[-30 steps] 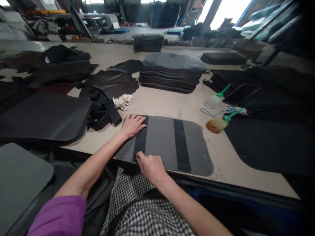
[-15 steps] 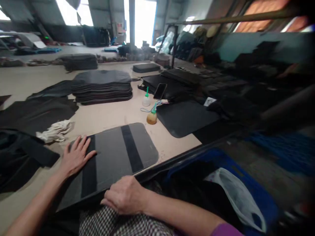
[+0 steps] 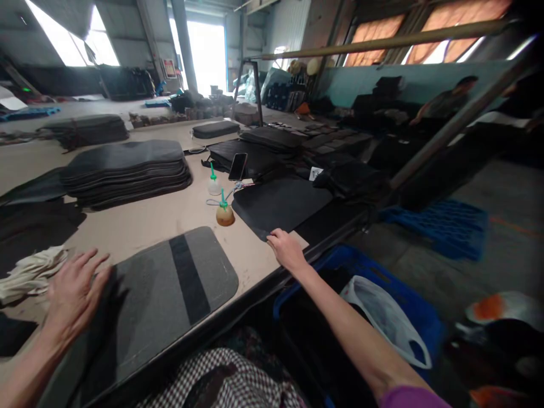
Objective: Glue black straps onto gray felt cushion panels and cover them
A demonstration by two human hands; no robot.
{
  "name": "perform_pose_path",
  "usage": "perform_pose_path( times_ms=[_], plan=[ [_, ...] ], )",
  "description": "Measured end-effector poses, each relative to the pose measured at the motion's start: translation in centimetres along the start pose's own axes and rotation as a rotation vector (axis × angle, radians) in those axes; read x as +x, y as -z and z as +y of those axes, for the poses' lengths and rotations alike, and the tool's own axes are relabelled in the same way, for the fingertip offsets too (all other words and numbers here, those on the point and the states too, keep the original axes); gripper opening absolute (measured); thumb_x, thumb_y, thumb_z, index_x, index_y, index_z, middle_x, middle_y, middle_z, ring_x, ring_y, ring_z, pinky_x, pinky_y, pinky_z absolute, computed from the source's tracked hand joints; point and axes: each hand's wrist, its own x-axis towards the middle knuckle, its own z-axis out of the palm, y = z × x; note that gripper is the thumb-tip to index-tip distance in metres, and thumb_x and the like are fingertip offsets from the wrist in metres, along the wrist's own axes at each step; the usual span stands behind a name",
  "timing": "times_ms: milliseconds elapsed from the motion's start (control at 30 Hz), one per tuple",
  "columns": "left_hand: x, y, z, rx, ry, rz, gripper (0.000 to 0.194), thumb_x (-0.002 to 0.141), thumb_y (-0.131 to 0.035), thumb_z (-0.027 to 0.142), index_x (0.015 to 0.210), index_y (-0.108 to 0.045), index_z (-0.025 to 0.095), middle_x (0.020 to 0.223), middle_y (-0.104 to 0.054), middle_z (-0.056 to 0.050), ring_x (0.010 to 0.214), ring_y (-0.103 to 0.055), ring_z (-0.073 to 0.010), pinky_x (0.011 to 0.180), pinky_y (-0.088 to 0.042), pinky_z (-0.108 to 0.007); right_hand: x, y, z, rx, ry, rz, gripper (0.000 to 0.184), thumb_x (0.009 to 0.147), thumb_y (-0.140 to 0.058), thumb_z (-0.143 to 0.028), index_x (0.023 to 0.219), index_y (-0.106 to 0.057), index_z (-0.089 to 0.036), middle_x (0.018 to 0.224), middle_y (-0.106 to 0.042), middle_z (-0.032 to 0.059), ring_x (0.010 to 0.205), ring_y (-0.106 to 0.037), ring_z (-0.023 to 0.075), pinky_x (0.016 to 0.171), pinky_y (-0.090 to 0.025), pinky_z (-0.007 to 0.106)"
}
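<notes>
A grey rounded-corner panel with two dark bands lies near the table's front edge. Over its left end, my left hand is spread with nothing in it; a shadow falls on the panel beside it. My right hand has its fingers closed on the near corner of a black rounded-corner sheet further right. Between the two flat pieces stand a squeeze bottle of amber liquid and a whitish squeeze bottle, both with green nozzles. A crumpled off-white cloth lies left of my left hand.
A stack of dark panels stands at the back left. Behind the bottles lies a phone. Below the table edge on the right is a blue crate with a white plastic bag. A person sits at the far right.
My right hand has gone from the table's front edge by my lap to the black sheet's corner. My left hand has shifted left off the grey panel's dark band. The view has turned right.
</notes>
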Motion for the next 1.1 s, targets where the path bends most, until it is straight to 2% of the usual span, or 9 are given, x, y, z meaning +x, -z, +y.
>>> perform_pose_path(
  times_ms=[133,233,300,367,533,667,833,967,1100],
  plan=[
    [0.5,-0.7,5.1,0.01,-0.065,0.029,0.043,0.101,-0.042,0.053,0.13,-0.061,0.027,0.151,-0.053,-0.01,0.145,-0.042,-0.0361,0.117,-0.035,-0.061,0.6,-0.1,0.2,-0.008,-0.015,-0.016,0.022,0.102,-0.051,-0.02,0.098,-0.072,-0.02,0.104,-0.067,0.01,0.091,-0.061,0.0224,0.07,-0.046,0.031],
    [0.8,-1.7,8.1,-0.054,-0.138,0.016,0.043,0.1,-0.045,0.053,0.129,-0.062,0.027,0.151,-0.053,-0.01,0.145,-0.042,-0.0345,0.118,-0.036,-0.059,1.8,0.2,1.2,0.001,-0.059,0.009,0.027,0.105,-0.051,-0.039,0.11,-0.071,-0.021,0.111,-0.066,0.0097,0.099,-0.06,0.0232,0.081,-0.048,0.033],
    [1.1,-2.3,9.6,-0.104,-0.184,0.008,0.04,0.1,-0.047,0.052,0.127,-0.063,0.028,0.15,-0.054,-0.009,0.145,-0.042,-0.0328,0.118,-0.035,-0.057,2.8,0.4,2.0,-0.002,-0.088,0.018,0.033,0.104,-0.052,-0.045,0.119,-0.069,-0.021,0.119,-0.065,0.011,0.109,-0.058,0.0255,0.091,-0.047,0.035],
    [1.3,-2.7,11.1,-0.148,-0.216,-0.006,0.036,0.1,-0.049,0.049,0.126,-0.064,0.029,0.149,-0.054,-0.009,0.145,-0.042,-0.0317,0.119,-0.036,-0.057,3.8,0.3,2.5,-0.006,-0.097,-0.005,0.033,0.102,-0.055,-0.045,0.12,-0.071,-0.021,0.122,-0.065,0.0111,0.112,-0.057,0.0261,0.093,-0.046,0.035],
    [1.6,-3.1,14.5,-0.227,-0.257,-0.033,0.031,0.1,-0.053,0.045,0.124,-0.066,0.03,0.15,-0.054,-0.007,0.145,-0.042,-0.0309,0.12,-0.034,-0.058,5.0,0.2,2.4,-0.014,-0.071,-0.109,0.024,0.101,-0.058,-0.039,0.105,-0.077,-0.025,0.112,-0.068,0.0069,0.102,-0.062,0.0212,0.081,-0.047,0.029],
    [1.6,-3.4,16.4,-0.262,-0.27,-0.054,0.028,0.1,-0.055,0.042,0.122,-0.067,0.03,0.149,-0.055,-0.006,0.145,-0.042,-0.0301,0.119,-0.036,-0.058,5.4,0.6,2.2,-0.043,-0.056,-0.169,0.028,0.103,-0.049,-0.03,0.101,-0.076,-0.023,0.107,-0.069,0.0079,0.095,-0.064,0.0201,0.077,-0.045,0.028],
    [1.5,-3.5,17.9,-0.31,-0.271,-0.075,0.026,0.1,-0.056,0.039,0.12,-0.068,0.028,0.147,-0.057,-0.007,0.145,-0.043,-0.0294,0.118,-0.038,-0.058,6.0,0.8,2.1,-0.079,-0.007,-0.187,0.029,0.101,-0.044,-0.022,0.104,-0.071,-0.014,0.107,-0.068,0.0156,0.099,-0.063,0.025,0.083,-0.046,0.032],
    [1.1,-2.9,18.3,-0.333,-0.264,-0.083,0.025,0.101,-0.055,0.037,0.119,-0.068,0.027,0.146,-0.057,-0.007,0.144,-0.044,-0.0277,0.118,-0.038,-0.057,4.8,0.8,2.0,-0.043,0.152,-0.182,0.03,0.096,-0.047,-0.015,0.12,-0.065,-0.012,0.128,-0.065,0.0184,0.118,-0.058,0.0269,0.096,-0.046,0.036],
    [0.4,-2.5,17.9,-0.365,-0.242,-0.112,0.025,0.101,-0.054,0.037,0.12,-0.068,0.028,0.145,-0.058,-0.006,0.143,-0.045,-0.0265,0.119,-0.038,-0.056,2.1,0.8,3.0,0.022,0.366,-0.208,0.056,0.086,-0.054,-0.004,0.141,-0.056,-0.016,0.153,-0.053,0.0135,0.143,-0.044,0.0264,0.113,-0.038,0.042]
  ],
)
